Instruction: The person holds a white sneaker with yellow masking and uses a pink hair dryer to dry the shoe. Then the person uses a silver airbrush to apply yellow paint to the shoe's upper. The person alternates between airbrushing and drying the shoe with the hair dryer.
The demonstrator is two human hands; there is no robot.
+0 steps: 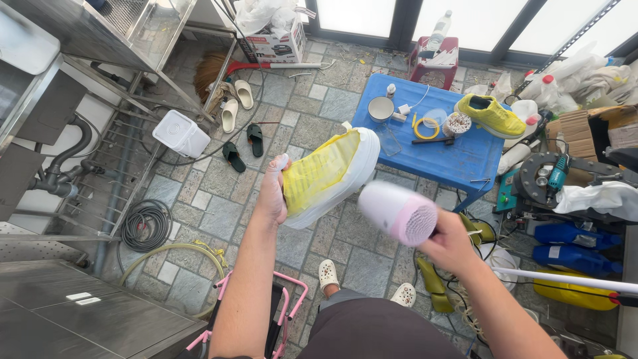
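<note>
Above a stone-tiled floor (219, 193), the person sits with both arms raised in front of the body. Their left hand (272, 196) is closed around the heel end of a yellow shoe (329, 174) with a thick white sole, holding it up in the air with the sole turned to the right and the toe pointing away toward a low blue table (458, 159). Their right hand (452, 242) grips the handle of a white and pink hair dryer (399, 211); its pink grilled back faces the camera and its nozzle points at the shoe, just beside the sole but apart from it. The dryer looks slightly blurred, so finer detail on it is hard to tell.

On the blue table lie a second yellow shoe (492, 114), a white cup (381, 108), a coil of yellow cord (425, 127) and a small round tub (456, 123). Behind the table stands a red stool (435, 56) with a clear bottle (435, 30) on it. On the floor to the left are a white square container (181, 133), two pairs of slippers (238, 126), a broom (219, 70) and a coiled hose (146, 226). Blue jugs (568, 242) sit at the right, near a machine with a round metal plate (545, 176). A pink-framed stool (289, 299) shows beneath the left arm.
</note>
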